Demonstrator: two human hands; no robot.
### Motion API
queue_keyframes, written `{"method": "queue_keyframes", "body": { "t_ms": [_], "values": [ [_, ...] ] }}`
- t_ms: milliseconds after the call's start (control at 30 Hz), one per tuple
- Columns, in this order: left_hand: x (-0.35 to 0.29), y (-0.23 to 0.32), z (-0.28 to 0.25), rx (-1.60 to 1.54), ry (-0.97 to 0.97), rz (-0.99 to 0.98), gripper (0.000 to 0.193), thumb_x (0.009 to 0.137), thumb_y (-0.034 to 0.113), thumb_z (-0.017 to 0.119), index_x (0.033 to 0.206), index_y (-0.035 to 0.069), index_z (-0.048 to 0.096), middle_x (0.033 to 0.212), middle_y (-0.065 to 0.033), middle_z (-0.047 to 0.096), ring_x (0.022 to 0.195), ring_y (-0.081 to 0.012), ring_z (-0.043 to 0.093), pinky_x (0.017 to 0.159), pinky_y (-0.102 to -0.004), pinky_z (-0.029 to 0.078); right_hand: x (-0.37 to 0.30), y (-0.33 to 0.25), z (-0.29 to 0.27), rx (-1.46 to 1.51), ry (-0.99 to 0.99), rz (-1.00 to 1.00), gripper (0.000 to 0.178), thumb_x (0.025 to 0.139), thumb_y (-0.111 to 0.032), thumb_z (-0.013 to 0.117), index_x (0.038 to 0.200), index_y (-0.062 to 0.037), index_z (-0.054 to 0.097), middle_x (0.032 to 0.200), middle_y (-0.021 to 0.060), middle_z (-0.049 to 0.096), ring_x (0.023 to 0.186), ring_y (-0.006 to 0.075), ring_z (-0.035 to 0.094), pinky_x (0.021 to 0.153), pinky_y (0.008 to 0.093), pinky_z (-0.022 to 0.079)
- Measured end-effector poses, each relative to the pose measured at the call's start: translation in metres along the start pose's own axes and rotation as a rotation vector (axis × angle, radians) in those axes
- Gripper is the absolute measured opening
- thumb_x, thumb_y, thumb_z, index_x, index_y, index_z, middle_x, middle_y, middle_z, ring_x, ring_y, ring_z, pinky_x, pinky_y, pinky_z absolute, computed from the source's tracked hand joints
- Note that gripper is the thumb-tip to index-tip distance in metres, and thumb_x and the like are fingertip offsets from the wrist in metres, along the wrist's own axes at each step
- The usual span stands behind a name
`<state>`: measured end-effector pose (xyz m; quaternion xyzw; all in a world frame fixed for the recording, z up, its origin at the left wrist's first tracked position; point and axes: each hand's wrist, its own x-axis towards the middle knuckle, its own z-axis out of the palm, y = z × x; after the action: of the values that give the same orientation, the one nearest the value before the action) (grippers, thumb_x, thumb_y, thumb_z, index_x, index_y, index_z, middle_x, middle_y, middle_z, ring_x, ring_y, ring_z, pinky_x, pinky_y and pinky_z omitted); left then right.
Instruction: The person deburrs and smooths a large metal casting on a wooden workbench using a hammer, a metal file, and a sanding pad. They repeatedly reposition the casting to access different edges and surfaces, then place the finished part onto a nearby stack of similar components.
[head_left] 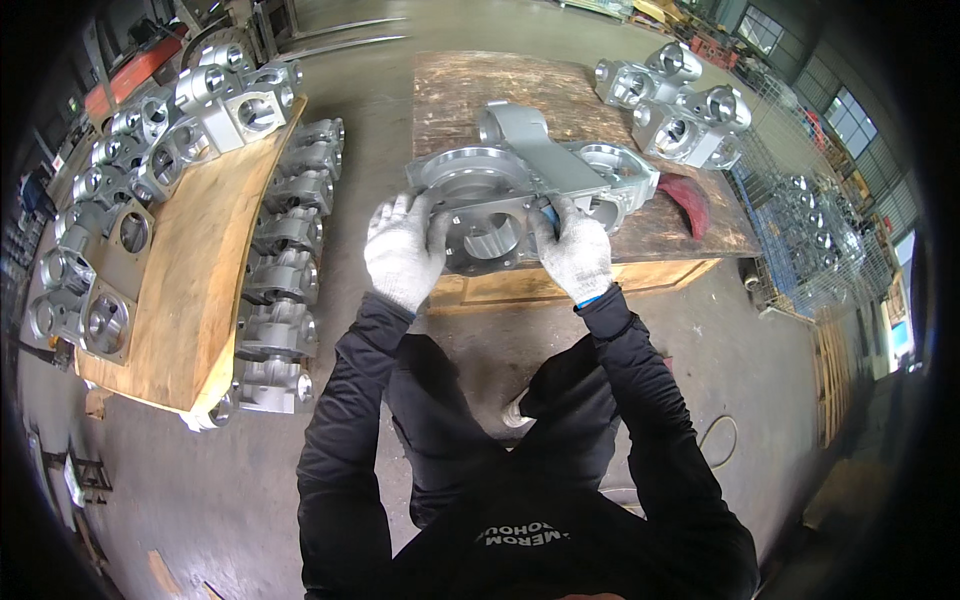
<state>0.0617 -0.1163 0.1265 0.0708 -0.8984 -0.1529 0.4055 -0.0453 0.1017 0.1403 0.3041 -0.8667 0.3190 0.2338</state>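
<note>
A large silver metal casting (520,150) with several round bores lies on the wooden crate in front of me, its flat flange facing me. My left hand (405,250), in a white knit glove, grips the flange's left edge, thumb on the near face and fingers behind. On the right of the same flange, my right hand (577,248), gloved too, closes over the edge. A small blue patch shows by its thumb; I cannot tell whether it is a held thing or part of the glove. The right fingertips are partly hidden.
Beneath the casting is a worn wooden crate (455,90); a red cloth-like piece (686,203) lies right of the casting. More castings (690,115) stand at its far right corner. A wooden board (200,260) at left carries several others. A wire cage (815,235) stands right.
</note>
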Motion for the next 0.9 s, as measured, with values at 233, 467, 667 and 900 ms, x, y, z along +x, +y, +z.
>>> {"method": "queue_keyframes", "body": {
  "t_ms": [233, 467, 667, 900],
  "values": [
    [-0.008, 0.027, 0.018, -0.002, 0.060, 0.163, 0.043, 0.088, 0.025, 0.073, 0.126, 0.006, 0.065, 0.129, -0.0127, 0.064, 0.127, -0.0325, 0.059, 0.113, -0.0455, 0.042, 0.047, -0.037, -0.003, -0.076, -0.047, -0.307, 0.035, 0.095, -0.027, 0.069, 0.126, -0.0112, 0.066, 0.093, 0.0187, 0.072, 0.076, 0.0371, 0.072, 0.066, 0.0448, 0.058],
    [-0.007, 0.054, 0.056, -0.035, 0.100, 0.105, 0.045, 0.093, 0.027, 0.063, 0.126, -0.003, 0.063, 0.132, -0.0225, 0.059, 0.132, -0.0404, 0.051, 0.119, -0.0511, 0.033, 0.141, -0.068, 0.064, -0.216, -0.495, -0.639, 0.033, 0.092, -0.024, 0.064, 0.123, -0.0117, 0.069, 0.093, 0.0182, 0.072, 0.091, 0.0381, 0.070, 0.078, 0.0494, 0.057],
    [-0.010, 0.040, 0.074, -0.069, 0.133, 0.163, 0.051, 0.090, 0.027, 0.064, 0.133, -0.001, 0.058, 0.134, -0.0190, 0.058, 0.131, -0.0370, 0.052, 0.120, -0.0524, 0.032, 0.169, -0.068, 0.114, -0.343, -0.691, -0.736, 0.029, 0.089, -0.026, 0.067, 0.114, -0.0141, 0.074, 0.098, 0.0166, 0.074, 0.096, 0.0386, 0.070, 0.083, 0.0503, 0.057],
    [-0.008, 0.037, 0.088, -0.042, 0.191, 0.178, 0.053, 0.085, 0.029, 0.070, 0.128, 0.000, 0.059, 0.129, -0.0175, 0.060, 0.126, -0.0345, 0.055, 0.118, -0.0529, 0.034, 0.186, -0.072, 0.122, -0.476, -0.777, -0.832, 0.033, 0.084, -0.026, 0.070, 0.115, -0.0149, 0.075, 0.103, 0.0154, 0.074, 0.101, 0.0376, 0.070, 0.086, 0.0504, 0.056]
  ]
}}
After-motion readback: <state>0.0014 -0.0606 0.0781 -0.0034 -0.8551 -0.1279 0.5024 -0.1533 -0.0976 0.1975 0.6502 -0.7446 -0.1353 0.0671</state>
